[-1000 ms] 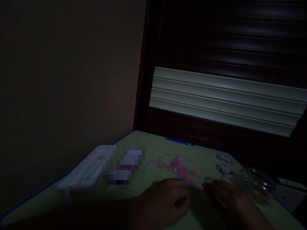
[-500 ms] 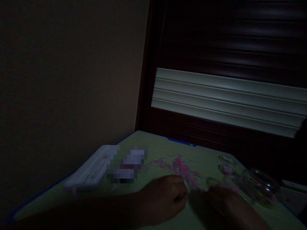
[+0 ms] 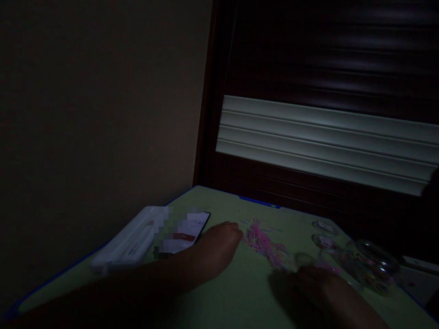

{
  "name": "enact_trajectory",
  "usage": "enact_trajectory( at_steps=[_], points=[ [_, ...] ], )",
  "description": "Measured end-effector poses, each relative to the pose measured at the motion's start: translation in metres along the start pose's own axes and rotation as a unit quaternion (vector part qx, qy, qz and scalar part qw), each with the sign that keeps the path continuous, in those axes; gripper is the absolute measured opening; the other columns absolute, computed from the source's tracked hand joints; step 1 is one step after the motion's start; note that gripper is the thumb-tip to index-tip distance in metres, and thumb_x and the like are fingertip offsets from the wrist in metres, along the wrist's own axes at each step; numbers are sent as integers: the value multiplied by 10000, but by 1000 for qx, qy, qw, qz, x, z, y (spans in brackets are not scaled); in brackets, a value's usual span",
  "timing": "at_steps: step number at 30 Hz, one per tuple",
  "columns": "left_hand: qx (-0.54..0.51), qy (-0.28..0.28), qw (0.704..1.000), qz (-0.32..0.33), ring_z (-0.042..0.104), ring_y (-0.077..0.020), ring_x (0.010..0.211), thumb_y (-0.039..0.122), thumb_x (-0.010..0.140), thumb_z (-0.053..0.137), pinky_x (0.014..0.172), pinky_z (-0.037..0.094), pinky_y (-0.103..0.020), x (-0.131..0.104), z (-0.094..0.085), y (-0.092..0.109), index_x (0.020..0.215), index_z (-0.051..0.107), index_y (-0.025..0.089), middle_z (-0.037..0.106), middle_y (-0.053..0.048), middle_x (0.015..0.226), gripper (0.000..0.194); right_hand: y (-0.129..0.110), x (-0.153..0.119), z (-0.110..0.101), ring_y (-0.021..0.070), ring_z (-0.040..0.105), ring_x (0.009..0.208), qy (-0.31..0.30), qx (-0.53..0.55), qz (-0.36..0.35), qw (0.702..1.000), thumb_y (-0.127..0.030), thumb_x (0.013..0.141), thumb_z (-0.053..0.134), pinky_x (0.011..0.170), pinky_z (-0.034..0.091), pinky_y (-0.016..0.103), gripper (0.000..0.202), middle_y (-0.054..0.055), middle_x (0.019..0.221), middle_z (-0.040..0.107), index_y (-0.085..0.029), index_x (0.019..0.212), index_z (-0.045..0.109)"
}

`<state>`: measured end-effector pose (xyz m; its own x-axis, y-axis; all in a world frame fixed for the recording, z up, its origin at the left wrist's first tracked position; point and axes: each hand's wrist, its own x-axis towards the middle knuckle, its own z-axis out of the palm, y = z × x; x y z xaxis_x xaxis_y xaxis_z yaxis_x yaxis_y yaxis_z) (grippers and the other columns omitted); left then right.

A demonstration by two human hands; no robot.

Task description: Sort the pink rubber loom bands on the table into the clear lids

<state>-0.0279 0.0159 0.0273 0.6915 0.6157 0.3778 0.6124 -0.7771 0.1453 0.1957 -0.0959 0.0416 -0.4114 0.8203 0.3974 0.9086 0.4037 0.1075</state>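
A loose heap of thin pink and pale bands [image 3: 265,246] lies on the pale green tabletop [image 3: 247,292]. My left hand [image 3: 219,249] is at the heap's left edge, fingers curled together and pointing away from me; what they hold, if anything, is hidden. Nearer to me on the right, my right hand [image 3: 322,285] has its fingers bent together beside a clear round container [image 3: 305,259]. Darkness and blur hide what is in those fingers. Right of that hand stands a clear jar [image 3: 372,267] with colourful small rings or bands inside.
A lit phone [image 3: 190,228] lies left of my left hand, with a whitish plastic case [image 3: 128,244] beyond it by the wall. Two small clear round containers [image 3: 325,235] sit near the table's right edge. A dark slatted panel [image 3: 308,173] rises behind the table.
My left hand has moved left and farther away, from in front of the heap to its left edge. Stray bands there are now hidden or moved. My right hand stays nearly in place.
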Motion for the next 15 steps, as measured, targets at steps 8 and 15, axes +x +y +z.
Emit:
enact_trajectory(
  at_steps=[8, 15],
  points=[
    [33, -4, 999, 2, 508, -185, 815, 7, 783, 376, 740, 400, -297, 1, 2, -6, 807, 576, 139, 552, -69, 846, 241, -3, 3, -8, 154, 589, 682, -112, 31, 31, 993, -101, 810, 460, 581, 419, 216, 212, 10, 751, 635, -233, 779, 623],
    [54, -18, 998, 3, 503, -176, 796, 10, 790, 379, 704, 404, -276, 1, 3, -6, 807, 556, 138, 532, -63, 851, 219, 2, 0, -1, 156, 586, 677, -98, 42, 19, 994, -76, 785, 468, 594, 414, 220, 215, 19, 749, 637, -227, 772, 621]
  ],
)
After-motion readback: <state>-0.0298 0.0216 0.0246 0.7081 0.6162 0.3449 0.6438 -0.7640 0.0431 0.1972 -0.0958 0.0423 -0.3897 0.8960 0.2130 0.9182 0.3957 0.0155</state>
